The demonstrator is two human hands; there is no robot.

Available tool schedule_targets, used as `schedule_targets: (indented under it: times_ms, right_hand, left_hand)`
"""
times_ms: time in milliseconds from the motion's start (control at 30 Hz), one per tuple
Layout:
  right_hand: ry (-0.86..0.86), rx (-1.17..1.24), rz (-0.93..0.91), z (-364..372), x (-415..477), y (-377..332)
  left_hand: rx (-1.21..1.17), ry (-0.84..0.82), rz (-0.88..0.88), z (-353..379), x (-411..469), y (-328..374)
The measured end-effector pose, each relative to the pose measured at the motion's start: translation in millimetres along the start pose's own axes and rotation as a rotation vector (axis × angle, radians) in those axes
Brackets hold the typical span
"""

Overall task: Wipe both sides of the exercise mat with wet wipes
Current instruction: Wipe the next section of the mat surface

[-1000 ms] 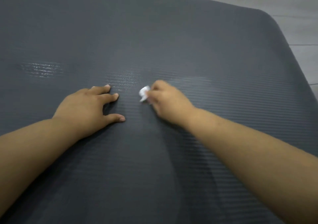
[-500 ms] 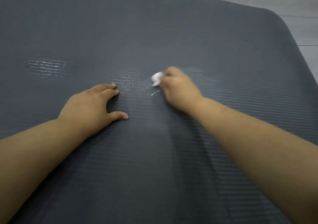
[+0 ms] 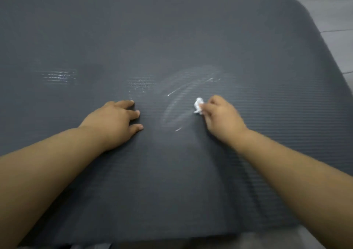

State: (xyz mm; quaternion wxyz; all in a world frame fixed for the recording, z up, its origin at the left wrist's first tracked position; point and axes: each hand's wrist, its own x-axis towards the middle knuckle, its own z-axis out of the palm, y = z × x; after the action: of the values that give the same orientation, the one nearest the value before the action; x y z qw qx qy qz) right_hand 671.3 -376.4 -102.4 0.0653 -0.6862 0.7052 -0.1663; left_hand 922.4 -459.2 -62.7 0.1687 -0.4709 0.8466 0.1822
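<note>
**Inspection: mat surface, wipe in right hand**

The exercise mat (image 3: 172, 38) lies flat on the floor (image 3: 336, 10), dark grey with fine ribbing across its surface, and fills nearly the whole view. Its far right corner is rounded; the pale floor shows beyond that corner and along the mat's right edge. The mat's near edge runs across the bottom of the view.

The left hand (image 3: 114, 120) rests palm down on the mat, left of the mat's centre, fingers loosely spread and thumb out to the side. It holds nothing.

The right hand (image 3: 221, 117) is on the mat to the right of the left hand, well apart from it. Its fingers are curled and pinched on a small crumpled white wet wipe (image 3: 198, 105), which protrudes from the fingertips on the side facing the left hand. The wipe appears to touch the mat, though the hand's slight blur leaves the contact uncertain.

Between the two hands, and curving away beyond the right hand, the mat carries a faint arc of pale smears (image 3: 181, 97) with a few thin bright streaks. Two glistening patches (image 3: 59, 75) sit on the mat farther out than the left hand, one well to its left, one just beyond its fingertips.

Both forearms are bare.
</note>
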Motion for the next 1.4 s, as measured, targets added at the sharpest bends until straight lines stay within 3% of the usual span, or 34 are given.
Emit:
schedule_targets:
  times_ms: [67, 133, 200, 300, 367, 433, 533, 600, 667, 767, 800, 867, 967, 1033, 1067, 1200, 1233, 1300, 1400]
  right_hand:
    - [0.075, -0.087, 0.346, -13.6, 1.4, 36.3]
    - [0.075, -0.088, 0.504, -13.2, -6.2, 31.7]
    - [-0.023, -0.029, 0.399, -1.4, -22.7, -11.2]
    - [-0.158, 0.125, -0.007, 19.4, -62.7, -75.4]
    - [-0.185, 0.135, -0.135, 14.9, -76.2, -71.1]
    - [-0.087, 0.042, -0.023, 3.6, -71.5, -36.2]
    - [0.064, -0.073, 0.383, -15.2, -60.2, 12.3]
    - [0.069, -0.045, 0.468, -10.6, -61.0, 4.8]
    - [-0.026, 0.012, 0.320, 2.8, -72.2, -37.1]
    - [-0.197, 0.174, -0.146, 14.4, -106.4, -82.7]
    - [-0.237, 0.167, -0.198, 10.7, -110.8, -77.6]
    - [-0.167, 0.099, -0.060, 0.0, -104.9, -43.2]
    - [0.014, -0.060, 0.392, -23.1, -96.9, 15.2]
    - [0.051, -0.053, 0.541, -22.9, -100.6, 9.7]
    - [0.027, -0.036, 0.525, -17.8, -104.9, -11.1]
    - [-0.110, 0.175, 0.004, 11.8, -147.6, -86.0]
    - [-0.163, 0.173, -0.042, 9.8, -153.7, -81.9]
    - [-0.137, 0.133, 0.083, -3.4, -153.7, -51.9]
    - [-0.020, -0.015, 0.434, -23.6, -157.4, 3.5]
  left_hand:
    - [-0.021, -0.100, 0.027, -3.1, -17.2, 2.7]
    - [-0.032, -0.197, 0.030, -4.6, -30.6, 6.4]
    - [-0.004, -0.244, 0.025, -0.2, -38.9, 11.3]
    - [0.116, -0.244, 0.019, 14.3, -46.4, 19.7]
    - [0.176, -0.222, 0.019, 22.9, -47.5, 22.8]
    - [0.186, -0.204, 0.008, 27.9, -48.0, 23.8]
    - [0.200, -0.194, -0.007, 32.8, -46.7, 25.4]
    - [0.209, -0.187, -0.016, 35.0, -45.7, 27.5]
    - [0.209, -0.183, -0.020, 35.4, -44.8, 28.1]
    - [0.212, -0.165, -0.023, 35.1, -45.4, 28.0]
    - [0.213, -0.156, -0.028, 35.2, -46.1, 28.3]
    - [0.217, -0.135, -0.045, 34.9, -49.0, 30.3]
    - [0.272, -0.081, -0.058, 33.6, -54.1, 36.0]
    - [0.317, -0.039, -0.055, 32.5, -58.1, 40.8]
    - [0.329, -0.025, -0.051, 32.3, -60.7, 43.3]
    - [0.287, -0.061, -0.035, 34.6, -78.2, 54.2]
    - [0.271, -0.083, -0.025, 34.8, -84.4, 56.1]
    - [0.243, -0.095, 0.008, 32.7, -96.0, 59.0]
    - [0.204, -0.110, 0.031, 22.8, -109.7, 65.7]
